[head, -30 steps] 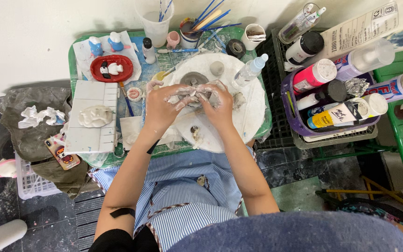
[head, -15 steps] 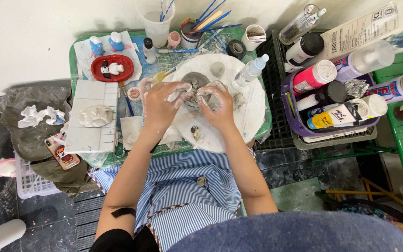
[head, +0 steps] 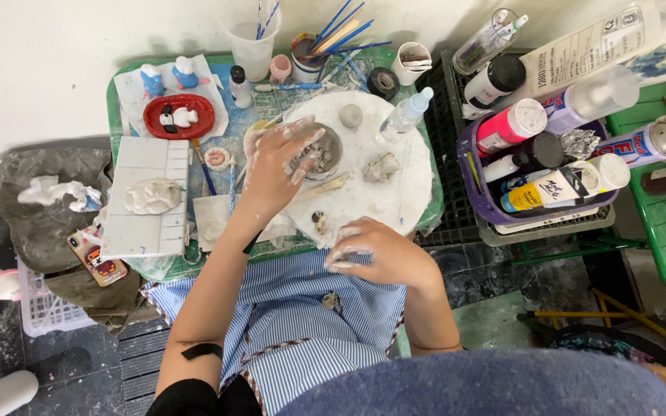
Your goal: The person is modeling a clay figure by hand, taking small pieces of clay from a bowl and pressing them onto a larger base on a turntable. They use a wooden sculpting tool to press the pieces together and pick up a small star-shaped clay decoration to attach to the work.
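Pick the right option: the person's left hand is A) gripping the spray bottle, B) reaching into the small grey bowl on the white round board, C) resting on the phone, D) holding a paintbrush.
B: the left hand lies over the small grey bowl, clay-smeared fingertips dipping inside it, on the white round board; the spray bottle stands untouched.

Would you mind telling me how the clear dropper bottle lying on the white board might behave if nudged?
The bottle lies on its side on the round board, so it would probably roll. It looks like thin clear plastic, likely light and easily pushed.
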